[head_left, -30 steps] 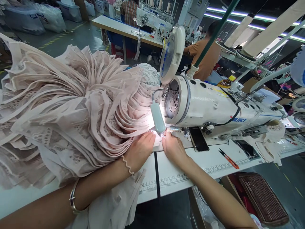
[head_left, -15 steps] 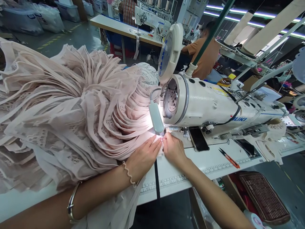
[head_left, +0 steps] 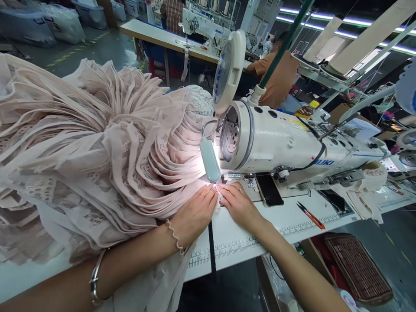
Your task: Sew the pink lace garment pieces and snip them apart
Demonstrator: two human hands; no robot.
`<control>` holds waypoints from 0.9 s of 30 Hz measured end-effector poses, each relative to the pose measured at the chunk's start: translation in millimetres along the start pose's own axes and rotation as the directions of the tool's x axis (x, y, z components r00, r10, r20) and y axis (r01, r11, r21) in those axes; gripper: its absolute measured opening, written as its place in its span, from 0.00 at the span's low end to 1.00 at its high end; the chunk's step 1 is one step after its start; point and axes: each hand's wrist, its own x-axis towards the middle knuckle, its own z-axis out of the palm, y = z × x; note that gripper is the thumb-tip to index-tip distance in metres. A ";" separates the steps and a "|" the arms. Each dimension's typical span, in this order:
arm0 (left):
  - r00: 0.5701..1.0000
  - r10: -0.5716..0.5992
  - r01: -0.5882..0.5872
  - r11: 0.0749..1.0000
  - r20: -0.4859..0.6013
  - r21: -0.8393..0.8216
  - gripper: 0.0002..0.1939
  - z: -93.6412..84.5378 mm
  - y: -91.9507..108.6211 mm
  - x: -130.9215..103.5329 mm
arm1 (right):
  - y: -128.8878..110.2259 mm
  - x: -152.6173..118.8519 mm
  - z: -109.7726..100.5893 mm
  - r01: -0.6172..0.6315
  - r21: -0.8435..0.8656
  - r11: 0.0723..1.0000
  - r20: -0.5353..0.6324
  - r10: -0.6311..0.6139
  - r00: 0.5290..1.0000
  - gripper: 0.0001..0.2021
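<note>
My left hand presses its closed fingers onto the edge of pale pink fabric just below the sewing machine's needle area. Close beside it, my right hand has its fingertips on the same fabric edge, the fingers longer and flatter than a fist. Both sets of fingertips meet under a small grey-green lamp, which partly hides the needle. The fabric runs left into a large gathered heap of pink layers with lace trim. The white sewing machine stands behind my right hand.
On the machine table lie a black phone and orange-handled thread snips. A ruler strip runs along the front edge. A round magnifier rises above the machine head. Another person sits beyond.
My right hand has shifted slightly left and its fingers have straightened from a tighter pinch to reach over the fabric. The left hand stays nearly in place; the view has shifted slightly.
</note>
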 end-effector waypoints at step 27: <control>1.000 0.006 -0.007 0.999 0.028 0.036 0.20 -7.1 -0.3 8.8 | 0.2 20.3 6.7 -0.201 -0.182 0.962 0.164 0.232 0.959 0.21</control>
